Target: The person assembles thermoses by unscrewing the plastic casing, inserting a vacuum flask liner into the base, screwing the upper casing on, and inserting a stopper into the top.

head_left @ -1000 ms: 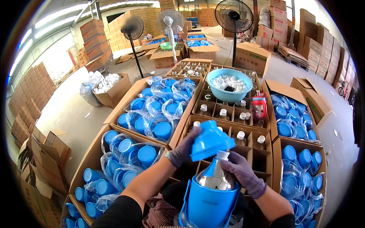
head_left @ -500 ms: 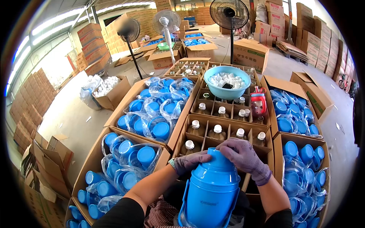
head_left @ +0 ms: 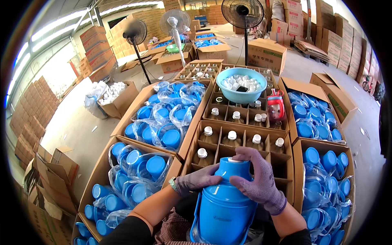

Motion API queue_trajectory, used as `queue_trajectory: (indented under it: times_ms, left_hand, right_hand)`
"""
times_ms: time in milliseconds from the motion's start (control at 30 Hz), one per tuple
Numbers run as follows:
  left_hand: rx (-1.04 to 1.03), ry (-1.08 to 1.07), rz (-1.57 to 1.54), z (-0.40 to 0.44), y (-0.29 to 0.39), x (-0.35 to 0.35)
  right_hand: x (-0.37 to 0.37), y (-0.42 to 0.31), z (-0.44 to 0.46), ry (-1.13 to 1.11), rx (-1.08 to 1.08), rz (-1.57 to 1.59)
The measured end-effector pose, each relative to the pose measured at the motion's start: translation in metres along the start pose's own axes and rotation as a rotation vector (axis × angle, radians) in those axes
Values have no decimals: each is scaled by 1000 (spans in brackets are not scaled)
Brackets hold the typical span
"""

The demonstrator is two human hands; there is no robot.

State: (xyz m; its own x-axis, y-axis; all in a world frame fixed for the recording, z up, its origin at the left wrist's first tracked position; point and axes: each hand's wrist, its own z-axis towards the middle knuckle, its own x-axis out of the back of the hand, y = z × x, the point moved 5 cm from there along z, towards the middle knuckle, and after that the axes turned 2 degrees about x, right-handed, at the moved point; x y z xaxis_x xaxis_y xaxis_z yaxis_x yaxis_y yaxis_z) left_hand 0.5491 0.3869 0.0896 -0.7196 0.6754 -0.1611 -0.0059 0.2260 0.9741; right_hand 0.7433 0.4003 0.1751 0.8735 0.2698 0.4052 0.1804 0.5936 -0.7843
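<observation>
A blue thermos flask (head_left: pixel 224 204) stands upright in front of my body, its narrow neck facing up. A white stopper (head_left: pixel 234 160) shows at its mouth. My gloved left hand (head_left: pixel 198 178) is closed against the left side of the flask's shoulder. Over the right of the neck, my gloved right hand (head_left: pixel 259 179) is spread, its thumb by the shoulder and its curved fingers above the stopper. Whether those fingertips touch the stopper I cannot tell. Just beyond is a divided carton (head_left: pixel 196 169) holding bottle-like flask liners with white stoppers (head_left: pixel 256 139).
Cartons of bagged blue cups (head_left: pixel 155 166) flank me on both sides. A light blue basin (head_left: pixel 241 96) of white stoppers, with a dark phone-like object, rests on the cartons ahead. Beside it is a red bottle (head_left: pixel 276 108). Standing fans (head_left: pixel 242 12) and stacked boxes are farther back.
My right hand has opened from its closed hold at the flask's top and moved slightly down, uncovering the white stopper. My left hand has shifted slightly down and left. The view has moved slightly.
</observation>
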Motion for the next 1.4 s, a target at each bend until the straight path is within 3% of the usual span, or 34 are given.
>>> queue_trajectory:
  times_ms: [100, 267, 300, 400, 433, 533, 633, 667, 700, 767, 800, 833, 900, 967, 1067, 1100, 1167, 1367, 1400]
  left_hand:
    - [61, 69, -30, -3, -1, -3]
    - [-6, 197, -172, -18, -1, -19]
    - [27, 262, -27, -22, 0, -22]
    - [72, 473, 451, -28, 6, -21]
    - [-37, 516, 652, -26, 17, -31]
    - [192, 591, 913, -40, 59, -70]
    - [-86, 531, 699, -41, 21, -43]
    - [-8, 434, 192, -40, 8, -39]
    - [35, 351, -20, -36, -14, -27]
    - [103, 151, -428, -21, -52, -8]
    - [93, 58, -554, -6, -55, -11]
    - [75, 7, -609, 9, -58, -14]
    - [43, -48, -632, 28, -56, -23]
    - [19, -66, -632, 32, -49, -31]
    - [-5, -66, -620, 23, -43, -36]
    - [-4, -61, -623, 19, -41, -38]
    - [-17, -60, -619, 13, -36, -42]
    - [-101, -36, -679, -14, -23, -65]
    - [-122, -15, -697, -22, -21, -69]
  right_hand:
    - [-1, 16, -1, -16, -43, 27]
    - [-11, 11, -20, -78, -50, 66]
    - [-12, 17, -25, -89, -53, 98]
    - [-28, 70, -41, -93, -176, 712]
    - [-34, 85, -44, -69, -161, 921]
    - [-44, 97, -52, -23, -254, 1120]
    - [-32, 61, -62, 44, -444, 1020]
    - [-28, 44, -62, 62, -475, 828]
    - [-24, 29, -59, 83, -483, 624]
    - [-22, -44, -57, 16, -165, -430]
    - [-31, -80, -50, -34, -51, -625]
    - [-43, -112, -47, -199, 61, -494]
    - [-52, -117, -43, -397, 168, -664]
    - [3, -92, -26, -206, 172, -151]
    - [49, -54, 40, -175, 586, -36]
    - [26, -19, 52, -453, 450, 301]
    - [2, -21, 48, -876, 259, 670]
    - [-6, -187, 13, -865, 509, 286]
    - [0, -208, 4, -777, 481, 183]
